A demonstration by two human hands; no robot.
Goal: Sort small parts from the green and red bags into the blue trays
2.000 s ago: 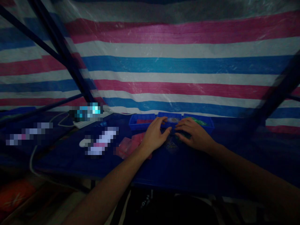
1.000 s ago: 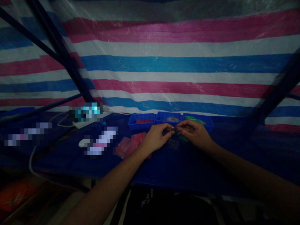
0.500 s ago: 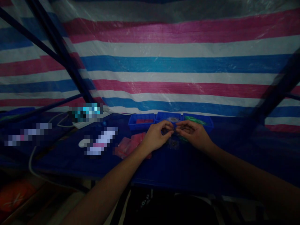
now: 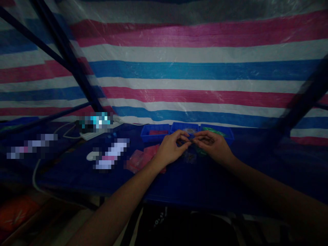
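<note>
My left hand (image 4: 173, 145) and my right hand (image 4: 214, 144) meet over the blue table, thumbs and fingers pinched and fingertips almost touching. Whatever they pinch is too small and dark to make out. Just below the fingertips is a small clear plastic bag (image 4: 190, 158) with dark bits in it; I cannot tell whether it lies on the table or hangs from the fingers. Something green (image 4: 201, 151) shows partly beneath my right hand. Beside my left wrist lie several red plastic bags (image 4: 140, 160), partly covered by the forearm.
Behind the hands stand a blue bin with red packs (image 4: 155, 138), a middle blue bin (image 4: 176, 127) with clear bags, and a blue bin with green bags (image 4: 229, 134). Left are a white mouse-like object (image 4: 92, 156), a blurred-out sheet (image 4: 112, 153) and a white power strip (image 4: 94, 134).
My fingertips have drawn slightly closer together, with the right fingers curling in a little. Everything else on the table stays where it was.
</note>
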